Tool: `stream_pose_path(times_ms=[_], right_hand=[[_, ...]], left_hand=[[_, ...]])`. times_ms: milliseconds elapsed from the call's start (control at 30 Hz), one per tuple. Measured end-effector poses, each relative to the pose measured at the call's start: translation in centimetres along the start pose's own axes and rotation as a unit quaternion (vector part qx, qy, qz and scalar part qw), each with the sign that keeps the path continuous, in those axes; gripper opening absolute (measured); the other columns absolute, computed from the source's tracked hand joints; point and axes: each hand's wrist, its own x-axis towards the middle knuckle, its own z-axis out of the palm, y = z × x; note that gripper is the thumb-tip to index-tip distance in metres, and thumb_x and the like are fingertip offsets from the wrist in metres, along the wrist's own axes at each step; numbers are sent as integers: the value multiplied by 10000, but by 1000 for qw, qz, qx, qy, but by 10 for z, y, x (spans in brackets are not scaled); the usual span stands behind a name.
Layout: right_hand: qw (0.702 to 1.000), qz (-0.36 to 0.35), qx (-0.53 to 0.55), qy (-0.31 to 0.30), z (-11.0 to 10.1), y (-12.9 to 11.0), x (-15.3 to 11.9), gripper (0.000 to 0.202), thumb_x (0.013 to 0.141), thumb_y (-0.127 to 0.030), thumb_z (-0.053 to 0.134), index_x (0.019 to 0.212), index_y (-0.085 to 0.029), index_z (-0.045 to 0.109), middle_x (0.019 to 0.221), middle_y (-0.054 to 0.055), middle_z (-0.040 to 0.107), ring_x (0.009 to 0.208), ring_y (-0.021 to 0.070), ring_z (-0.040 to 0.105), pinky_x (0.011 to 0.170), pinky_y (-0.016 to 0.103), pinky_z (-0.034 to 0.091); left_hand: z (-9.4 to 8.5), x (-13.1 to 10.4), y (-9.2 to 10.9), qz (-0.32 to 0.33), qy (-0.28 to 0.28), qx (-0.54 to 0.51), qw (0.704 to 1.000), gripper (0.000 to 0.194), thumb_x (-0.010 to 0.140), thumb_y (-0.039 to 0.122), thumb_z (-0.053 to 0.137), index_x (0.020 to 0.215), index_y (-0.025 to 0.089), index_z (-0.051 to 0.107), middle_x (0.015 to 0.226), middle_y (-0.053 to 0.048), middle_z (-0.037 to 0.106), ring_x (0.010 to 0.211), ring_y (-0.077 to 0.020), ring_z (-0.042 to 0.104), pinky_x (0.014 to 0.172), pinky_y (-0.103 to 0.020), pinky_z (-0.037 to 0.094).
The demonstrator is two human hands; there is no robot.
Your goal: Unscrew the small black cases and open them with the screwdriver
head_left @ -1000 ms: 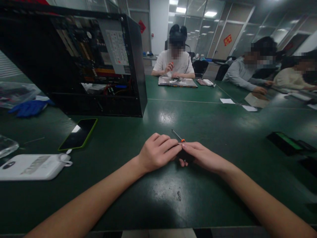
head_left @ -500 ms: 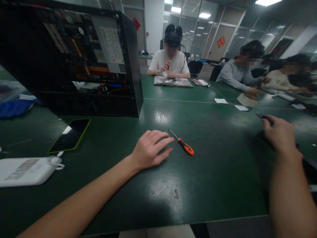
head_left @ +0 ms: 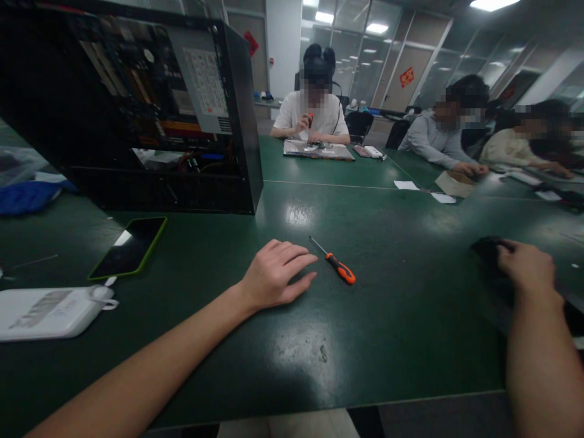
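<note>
My left hand point(head_left: 279, 272) rests on the green table, fingers loosely bent and apart, holding nothing. Just past its fingertips lies a screwdriver point(head_left: 340, 267) with an orange and black handle, its metal shaft pointing away toward the upper left. Over at the right edge of the table, my right hand point(head_left: 529, 267) has its fingers closed at a dark, blurred black object point(head_left: 488, 250). What exactly the fingers grip there cannot be made out.
An opened black computer case point(head_left: 258, 121) stands at the left. Near it are a phone point(head_left: 130, 248) in a green frame, a white power bank point(head_left: 55, 313) and a blue item point(head_left: 27, 198). Across the table a person point(head_left: 314, 115) works on a flat panel point(head_left: 319, 150); others sit at right.
My right hand has moved slightly down and to the right; the thin dark piece at its fingertips no longer shows separately, and a black mass is there. My left hand and the screwdriver stay put.
</note>
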Motion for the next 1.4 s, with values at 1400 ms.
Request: stream_pose_path(times_ms=[1400], right_hand=[[998, 47, -35, 20, 34, -45, -27, 836, 959, -576, 345, 1502, 56, 399, 1508, 346, 461, 1422, 568, 360, 1205, 700, 208]], left_hand=[[-2, -1, -2, 23, 9, 11, 1000, 204, 986, 216, 621, 807, 156, 698, 884, -49, 755, 767, -179, 670, 757, -359, 474]])
